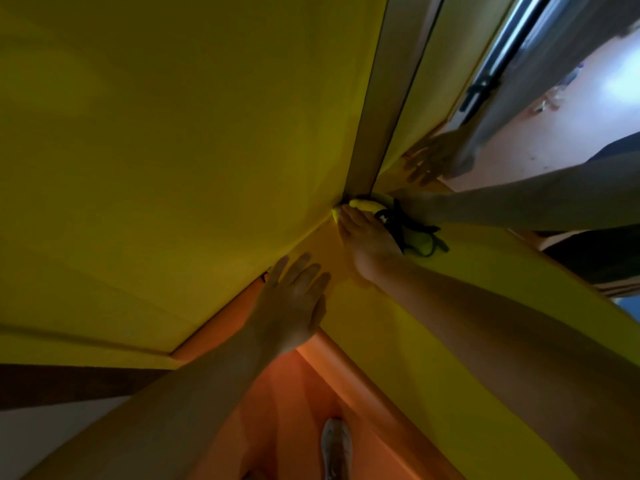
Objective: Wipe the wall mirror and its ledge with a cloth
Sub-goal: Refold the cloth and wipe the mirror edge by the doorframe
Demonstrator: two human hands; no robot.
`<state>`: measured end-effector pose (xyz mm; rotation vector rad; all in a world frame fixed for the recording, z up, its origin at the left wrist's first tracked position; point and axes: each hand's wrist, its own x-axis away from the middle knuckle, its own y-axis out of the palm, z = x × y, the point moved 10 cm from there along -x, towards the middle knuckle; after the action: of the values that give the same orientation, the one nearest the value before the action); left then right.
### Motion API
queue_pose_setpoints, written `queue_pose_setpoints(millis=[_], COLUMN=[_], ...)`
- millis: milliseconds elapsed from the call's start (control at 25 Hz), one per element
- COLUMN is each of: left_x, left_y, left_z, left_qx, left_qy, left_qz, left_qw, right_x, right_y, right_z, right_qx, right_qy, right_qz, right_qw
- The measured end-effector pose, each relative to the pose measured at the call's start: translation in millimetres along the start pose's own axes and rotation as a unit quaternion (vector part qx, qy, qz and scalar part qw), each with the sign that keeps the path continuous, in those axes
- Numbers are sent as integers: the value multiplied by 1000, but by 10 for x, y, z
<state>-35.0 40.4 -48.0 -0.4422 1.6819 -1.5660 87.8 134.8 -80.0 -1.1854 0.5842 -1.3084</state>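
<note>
Right grip: right hand (pixel 369 242) flat, fingers straight, pressing small bright-yellow cloth (pixel 362 204); nothing clasped.
Cloth: beneath fingertips, against wall mirror (pixel 426 109) base.
Ledge: yellow ledge (pixel 398 348) runs wristward.
Left grip: left hand (pixel 294 303) flat, farther off.

Most of the cloth (pixel 360 204) is hidden under the right hand (pixel 369 245); I see only a yellow fold past the fingertips. A dark tangle (pixel 410 230) by that wrist is too blurred for me to name. The left hand (pixel 294 301) lies flat, its palm hidden from me. The mirror (pixel 554 140) is cut by the top and right edges, and the small objects (pixel 550 100) reflected in it are too small to tell. A shoe (pixel 336 445) below is blurred and cropped by the bottom edge.
</note>
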Motion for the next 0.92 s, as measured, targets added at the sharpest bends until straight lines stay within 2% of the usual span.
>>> queue_pose_setpoints(millis=[200, 400, 520, 640, 800, 880, 920], left_x=[33, 121, 230, 235, 144, 128, 131], left_y=[-82, -201, -241, -236, -158, -60, 39], left_z=[-15, 89, 185, 315, 635, 878, 1001], left_qx=[6, 14, 12, 17, 86, 182, 237], left_qy=[3, -1, 3, -4, -35, -90, -124], left_qz=[-6, -20, -21, -32, -98, -161, -207], left_qw=[1000, 1000, 1000, 999, 991, 966, 941], right_x=[84, 328, 553, 968, 1664, 2009, 2155], right_y=[-58, 31, 87, 277, 499, 549, 569], right_z=[-27, 53, 129, 81, 62, 99, 160], right_qx=[-134, -278, -313, -297, -315, -386, -423], right_qy=[25, 78, 114, 122, 139, 155, 167], right_qz=[-7, -14, -16, -27, -42, -57, -50], right_qw=[991, 957, 943, 947, 938, 908, 889])
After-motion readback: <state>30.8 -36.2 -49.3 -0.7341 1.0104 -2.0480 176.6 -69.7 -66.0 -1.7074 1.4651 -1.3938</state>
